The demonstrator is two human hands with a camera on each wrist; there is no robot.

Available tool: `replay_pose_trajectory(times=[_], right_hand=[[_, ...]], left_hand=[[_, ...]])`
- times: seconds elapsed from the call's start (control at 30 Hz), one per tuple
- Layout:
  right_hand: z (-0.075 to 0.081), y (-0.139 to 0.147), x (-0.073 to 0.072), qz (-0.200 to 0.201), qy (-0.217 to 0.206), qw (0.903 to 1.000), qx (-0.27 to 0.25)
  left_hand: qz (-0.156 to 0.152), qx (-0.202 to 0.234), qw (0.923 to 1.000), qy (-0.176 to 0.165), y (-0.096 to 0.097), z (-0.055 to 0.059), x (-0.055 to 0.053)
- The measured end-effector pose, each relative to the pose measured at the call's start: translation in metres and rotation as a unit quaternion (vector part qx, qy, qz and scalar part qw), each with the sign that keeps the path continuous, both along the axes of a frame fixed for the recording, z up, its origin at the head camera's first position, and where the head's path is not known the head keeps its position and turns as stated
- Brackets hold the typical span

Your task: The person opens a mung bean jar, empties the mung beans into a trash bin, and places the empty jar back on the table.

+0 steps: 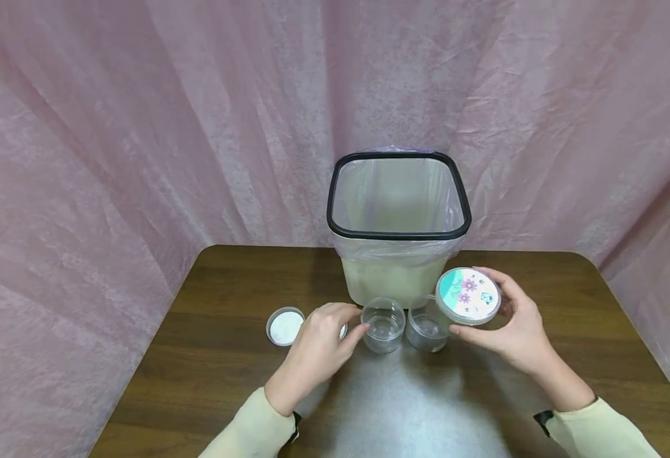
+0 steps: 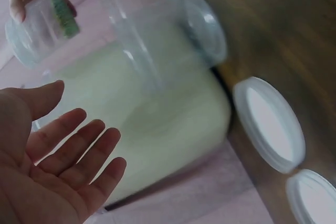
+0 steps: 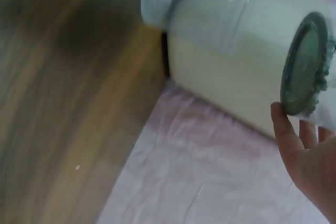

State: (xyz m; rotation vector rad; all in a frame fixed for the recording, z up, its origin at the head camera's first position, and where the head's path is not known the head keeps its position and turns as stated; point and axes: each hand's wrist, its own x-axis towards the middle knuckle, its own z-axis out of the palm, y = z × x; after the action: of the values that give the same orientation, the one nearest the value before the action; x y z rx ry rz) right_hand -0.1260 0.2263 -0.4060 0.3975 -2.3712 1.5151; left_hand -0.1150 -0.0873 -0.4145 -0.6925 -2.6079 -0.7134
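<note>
Presently, head view: right hand (image 1: 520,327) grips the lidded jar (image 1: 468,295) above the counter (image 1: 243,286), near two clear cups (image 1: 383,327). Left wrist: left hand (image 2: 47,182) relaxed, holding nothing; a careless sweep could topple a cup. Right wrist: fingertips (image 3: 279,116) at the jar's edge; slackened grip might drop it.
</note>
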Motion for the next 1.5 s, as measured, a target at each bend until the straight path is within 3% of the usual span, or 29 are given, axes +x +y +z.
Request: replay_pose_trajectory(times=[0.2,0.4,0.6,0.8,0.93,1.17,1.5], right_hand=[[-0.005,-0.029,0.01,0.039,0.032,0.9942,0.096],[-0.003,-0.048,0.013,0.05,0.076,0.9886,0.12],[0.001,-0.054,0.013,0.03,0.084,0.9839,0.155],[0.004,-0.056,0.012,0.029,0.1,0.9754,0.194],[0.005,-0.059,0.012,0.037,0.108,0.9745,0.193],[0.001,-0.056,0.012,0.068,0.071,0.9812,0.166],[0.0,-0.053,0.007,0.079,0.062,0.9819,0.16]], left_hand=[[-0.011,0.047,0.9986,-0.022,0.025,0.016,0.0],[-0.041,0.106,0.9919,-0.058,0.04,0.026,0.002],[-0.046,0.109,0.987,-0.109,0.047,0.031,0.004],[-0.046,0.095,0.9898,-0.096,0.052,0.032,0.002],[-0.049,0.1,0.9904,-0.083,0.055,0.032,0.0],[-0.06,0.128,0.9867,-0.08,0.053,0.03,-0.003],[-0.076,0.184,0.9743,-0.105,0.045,0.031,-0.012]])
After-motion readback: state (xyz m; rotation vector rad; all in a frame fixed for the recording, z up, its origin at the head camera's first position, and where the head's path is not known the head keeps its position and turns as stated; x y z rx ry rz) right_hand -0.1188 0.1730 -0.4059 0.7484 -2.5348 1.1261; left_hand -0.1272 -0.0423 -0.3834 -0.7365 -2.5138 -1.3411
